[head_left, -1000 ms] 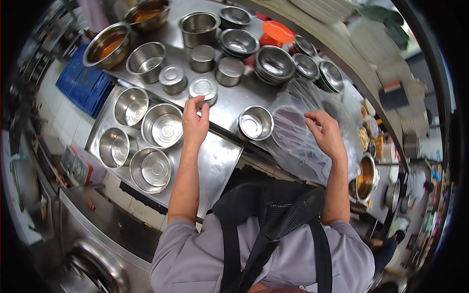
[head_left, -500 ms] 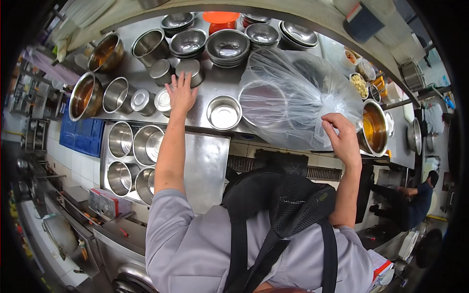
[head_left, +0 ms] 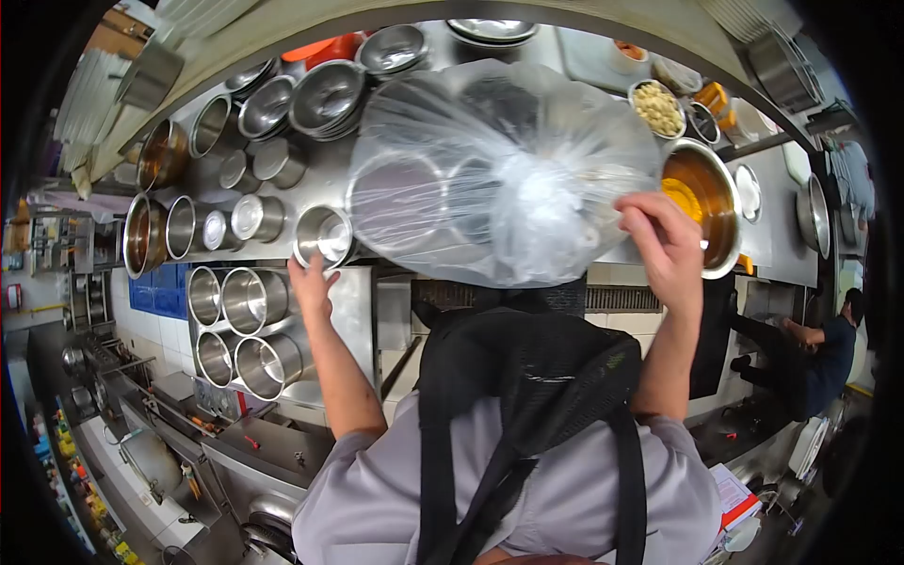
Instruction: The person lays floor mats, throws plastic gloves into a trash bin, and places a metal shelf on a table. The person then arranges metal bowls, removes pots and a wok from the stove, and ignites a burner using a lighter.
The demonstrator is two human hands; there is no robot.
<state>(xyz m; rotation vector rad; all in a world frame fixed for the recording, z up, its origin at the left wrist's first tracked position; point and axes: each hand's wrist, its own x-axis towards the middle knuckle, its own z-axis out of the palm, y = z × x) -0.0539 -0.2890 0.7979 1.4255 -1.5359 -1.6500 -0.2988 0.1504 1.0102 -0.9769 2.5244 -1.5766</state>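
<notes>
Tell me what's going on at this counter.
Someone in a grey shirt is at a steel counter. Their left hand, fingers spread, is at the near edge of a small steel pot. Their right hand, fingers curled, is by a bunched clear plastic bag; whether it touches the bag is unclear. Four more pots sit on a metal surface at their left.

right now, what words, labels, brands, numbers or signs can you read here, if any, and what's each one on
No text is readable.
Yellow-green mark on the black mesh: too small to make out.
Any print on the red-edged white item at lower right: too small and blurred to read.
</notes>
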